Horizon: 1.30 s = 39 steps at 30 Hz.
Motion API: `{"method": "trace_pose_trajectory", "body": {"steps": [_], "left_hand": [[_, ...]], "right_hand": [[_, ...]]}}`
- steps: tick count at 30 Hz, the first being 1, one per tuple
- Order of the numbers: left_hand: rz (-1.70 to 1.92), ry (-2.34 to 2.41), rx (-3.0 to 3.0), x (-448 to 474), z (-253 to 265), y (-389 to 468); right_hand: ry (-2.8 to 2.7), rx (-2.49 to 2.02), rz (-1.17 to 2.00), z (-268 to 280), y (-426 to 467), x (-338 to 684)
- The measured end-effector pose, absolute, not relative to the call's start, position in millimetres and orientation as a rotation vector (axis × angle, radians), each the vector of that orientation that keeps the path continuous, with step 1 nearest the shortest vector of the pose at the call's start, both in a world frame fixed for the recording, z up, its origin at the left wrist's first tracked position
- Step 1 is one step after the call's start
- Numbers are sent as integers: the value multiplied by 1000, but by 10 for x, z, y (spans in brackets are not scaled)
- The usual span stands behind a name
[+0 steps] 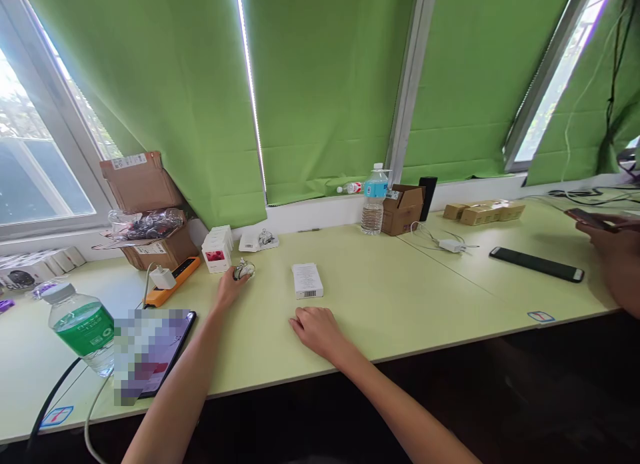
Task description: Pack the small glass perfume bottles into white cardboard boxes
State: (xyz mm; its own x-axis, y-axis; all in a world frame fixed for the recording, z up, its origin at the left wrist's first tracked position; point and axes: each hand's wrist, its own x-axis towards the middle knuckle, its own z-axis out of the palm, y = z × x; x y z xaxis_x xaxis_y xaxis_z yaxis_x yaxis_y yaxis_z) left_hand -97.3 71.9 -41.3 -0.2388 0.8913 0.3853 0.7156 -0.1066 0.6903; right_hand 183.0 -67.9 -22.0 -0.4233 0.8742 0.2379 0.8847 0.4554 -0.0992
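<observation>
My left hand (231, 288) reaches out over the pale green table, its fingers closed around a small shiny bundle in clear plastic (245, 270). What is inside the plastic is too small to make out. My right hand (316, 327) rests on the table, fingers curled in with nothing showing in them. Just beyond it lies a white box (307, 281) with fine print and a barcode. Close to my left hand is a row of white boxes (217, 249), the front one bearing a red picture. Behind sits another clear-wrapped bundle (265, 237) on white packaging.
Left of my arm are a tablet (167, 357), a water bottle (85, 324), an orange power strip (173, 282) and an open carton (159, 241). A larger bottle (374, 201) and small carton (401, 209) stand at the back. Another person's hands (607, 241) hold a phone at right.
</observation>
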Motion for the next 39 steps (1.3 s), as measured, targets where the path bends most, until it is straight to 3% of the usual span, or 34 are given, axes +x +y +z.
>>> {"method": "trace_pose_trajectory", "body": {"steps": [21, 39], "left_hand": [[1108, 1272, 1858, -445, -298, 345], [969, 1238, 2010, 21, -219, 63]], "right_hand": [[-2447, -1482, -100, -239, -673, 1834], [-2476, -1536, -35, -172, -694, 1830]]}}
